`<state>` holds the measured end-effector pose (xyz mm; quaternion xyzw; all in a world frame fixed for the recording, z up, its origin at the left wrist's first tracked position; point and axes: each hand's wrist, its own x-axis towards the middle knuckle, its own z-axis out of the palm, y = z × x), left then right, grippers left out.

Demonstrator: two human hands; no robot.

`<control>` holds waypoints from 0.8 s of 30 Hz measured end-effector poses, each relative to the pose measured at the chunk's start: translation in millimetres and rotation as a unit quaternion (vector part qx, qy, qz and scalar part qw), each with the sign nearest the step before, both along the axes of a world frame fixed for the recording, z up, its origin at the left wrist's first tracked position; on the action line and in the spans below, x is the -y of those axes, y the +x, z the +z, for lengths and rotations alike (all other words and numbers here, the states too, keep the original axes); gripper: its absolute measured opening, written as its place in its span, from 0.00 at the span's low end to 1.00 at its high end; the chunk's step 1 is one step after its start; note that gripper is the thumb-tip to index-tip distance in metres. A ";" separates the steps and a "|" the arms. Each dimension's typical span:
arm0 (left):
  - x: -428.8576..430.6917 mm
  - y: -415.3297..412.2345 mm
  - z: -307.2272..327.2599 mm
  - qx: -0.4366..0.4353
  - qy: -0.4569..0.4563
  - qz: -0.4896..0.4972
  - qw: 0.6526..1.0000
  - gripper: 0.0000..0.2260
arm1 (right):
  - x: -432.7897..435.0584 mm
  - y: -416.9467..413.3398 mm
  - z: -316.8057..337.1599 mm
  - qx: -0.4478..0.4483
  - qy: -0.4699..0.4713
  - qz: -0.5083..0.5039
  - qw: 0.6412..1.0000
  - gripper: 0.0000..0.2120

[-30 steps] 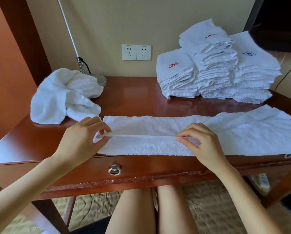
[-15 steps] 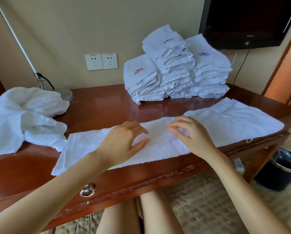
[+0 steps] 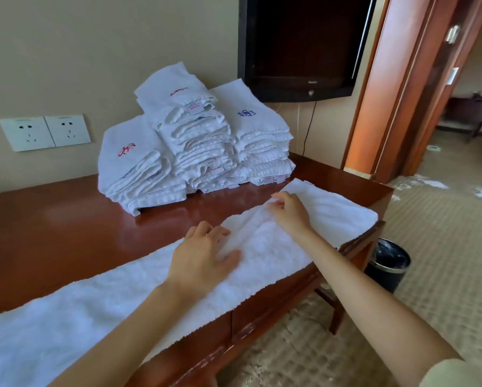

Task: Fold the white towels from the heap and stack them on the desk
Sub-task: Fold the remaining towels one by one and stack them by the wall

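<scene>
A long white towel [image 3: 100, 305], folded lengthwise into a strip, lies along the front edge of the red-brown desk [image 3: 66, 227]. My left hand [image 3: 203, 258] lies flat on the strip near its middle, fingers spread and straight. Farther right, my right hand [image 3: 288, 210] pinches the towel's far edge with curled fingers and lifts it slightly. Three stacks of folded white towels [image 3: 195, 143] with red and blue embroidery stand at the back of the desk against the wall. The heap of unfolded towels is out of view.
Two wall sockets [image 3: 45, 132] sit left of the stacks. A dark television [image 3: 304, 43] hangs above the desk's right end. A black waste bin [image 3: 389, 265] stands on the carpet by the desk's right corner. A doorway [image 3: 457, 107] opens at the right.
My view has swung right, so the heap and lamp have left the frame. Both hands have slid right along the towel strip. My right hand now pinches the far edge instead of pressing flat.
</scene>
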<state>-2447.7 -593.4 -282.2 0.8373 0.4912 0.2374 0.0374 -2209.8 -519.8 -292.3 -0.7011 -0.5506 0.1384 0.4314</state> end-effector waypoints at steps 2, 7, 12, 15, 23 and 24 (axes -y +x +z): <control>-9.8 -0.7 -3.1 0.004 0.016 0.003 1.000 0.38 | -12.2 0.1 2.9 -0.037 0.025 -0.002 0.999 0.13; -20.6 2.5 -8.2 0.010 0.058 0.010 0.998 0.35 | -33.7 -1.1 5.1 -0.039 0.024 0.008 0.999 0.12; -30.0 3.1 -6.5 0.007 0.062 0.014 0.998 0.34 | -45.7 -5.2 6.0 -0.040 0.009 0.016 0.999 0.11; -38.3 2.1 -4.9 0.012 0.062 0.017 0.998 0.31 | -55.4 -6.3 6.9 -0.038 0.007 0.009 0.999 0.10; -38.0 2.9 -5.7 0.039 0.143 -0.013 0.989 0.16 | -82.3 -7.9 24.4 0.152 -0.123 -0.128 0.972 0.30; -38.5 2.5 -7.1 0.042 0.141 -0.017 0.989 0.16 | -86.2 -2.8 25.9 0.144 -0.145 -0.139 0.969 0.31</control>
